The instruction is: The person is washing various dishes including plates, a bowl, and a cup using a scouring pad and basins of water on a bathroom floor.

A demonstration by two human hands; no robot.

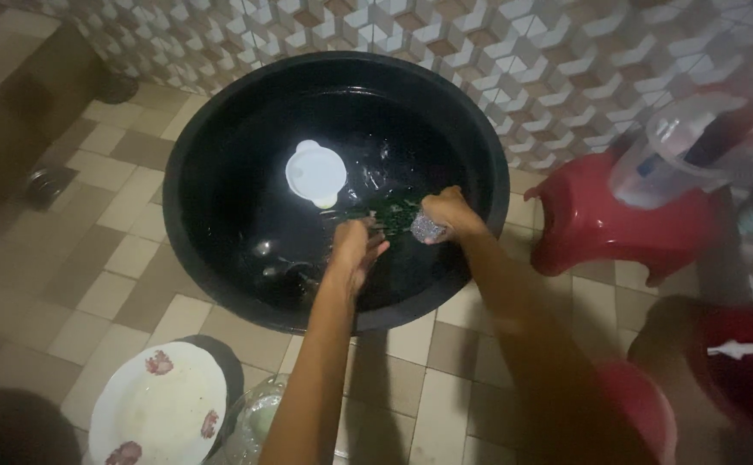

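Tiled floor and patterned wall surround a black basin (222, 129) of dark water. From the head view, the 2 hands meet over its near right part. The left hand (355, 252) grips one end of a dark green item (389, 211), whose long axis runs up-right toward the right hand (451, 213), which is closed on a silvery scrubber (428, 228) just beside it. A white lid (315, 172) floats further left.

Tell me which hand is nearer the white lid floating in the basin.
Left. The left hand is just below and right of the white lid, with a gap of dark water between. The right hand, holding a scrubber, is farther right across the basin.
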